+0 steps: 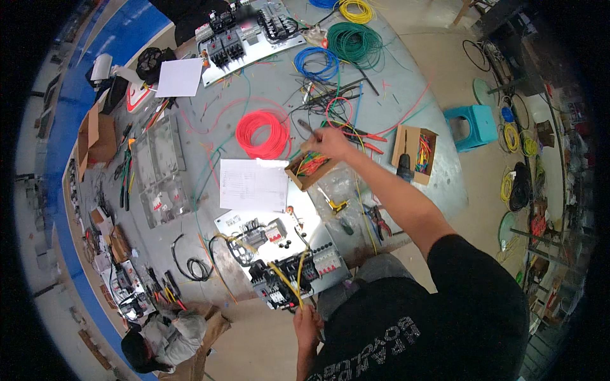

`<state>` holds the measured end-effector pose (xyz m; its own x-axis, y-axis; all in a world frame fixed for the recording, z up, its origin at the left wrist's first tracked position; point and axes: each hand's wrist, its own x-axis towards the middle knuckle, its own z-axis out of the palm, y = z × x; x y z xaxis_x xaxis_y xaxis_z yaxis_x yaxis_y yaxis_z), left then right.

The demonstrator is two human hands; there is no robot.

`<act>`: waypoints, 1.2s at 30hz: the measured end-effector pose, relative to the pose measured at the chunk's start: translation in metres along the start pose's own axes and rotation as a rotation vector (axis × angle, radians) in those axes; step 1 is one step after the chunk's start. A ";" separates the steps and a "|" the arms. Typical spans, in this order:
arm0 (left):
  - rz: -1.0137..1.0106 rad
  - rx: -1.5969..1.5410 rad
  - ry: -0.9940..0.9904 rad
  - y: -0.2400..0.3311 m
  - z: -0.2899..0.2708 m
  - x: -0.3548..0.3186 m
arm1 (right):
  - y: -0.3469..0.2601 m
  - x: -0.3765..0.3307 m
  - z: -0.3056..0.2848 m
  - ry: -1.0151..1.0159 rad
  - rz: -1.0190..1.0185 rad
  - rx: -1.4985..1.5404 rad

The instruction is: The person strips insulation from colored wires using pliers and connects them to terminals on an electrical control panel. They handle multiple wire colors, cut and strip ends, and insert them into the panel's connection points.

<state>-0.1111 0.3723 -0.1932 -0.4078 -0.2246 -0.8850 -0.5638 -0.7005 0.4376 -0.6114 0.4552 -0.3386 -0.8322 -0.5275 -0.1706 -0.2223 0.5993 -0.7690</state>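
My left hand (307, 325) is closed around a yellow wire (289, 287) at the near edge of an electrical panel (277, 232). That panel is a white plate carrying black contactors, breakers and terminal blocks. Stretched out across the table, my right hand (325, 144) hovers by a small open cardboard box (306, 180) of short coloured wires. Its fingers are bent together, and a dark narrow object (305, 126) shows at their tips; its kind is unclear. Beyond the panel lies a printed sheet (253, 185). A coil of red wire (262, 133) rests behind the sheet.
Pliers (381, 225), a yellow-handled tool (337, 206) and a second wire box (424, 154) with a dark-handled screwdriver (404, 166) lie on the right. Green (356, 46) and blue coils (316, 63) sit farther back near another panel (251, 44). A co-worker (171, 336) sits lower left.
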 end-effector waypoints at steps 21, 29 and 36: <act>0.069 -0.133 0.258 0.010 0.038 -0.003 | 0.092 0.124 0.028 -0.259 -0.256 -0.800; 0.101 -0.181 0.127 0.008 0.024 -0.001 | 0.007 0.109 -0.040 0.059 -0.461 -0.260; 0.140 -0.218 0.040 0.017 0.021 0.002 | -0.045 0.049 -0.077 0.178 -0.421 0.004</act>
<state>-0.1361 0.3740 -0.1842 -0.4404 -0.3533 -0.8254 -0.3334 -0.7893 0.5157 -0.6811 0.4489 -0.2653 -0.7438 -0.6133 0.2657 -0.5587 0.3523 -0.7508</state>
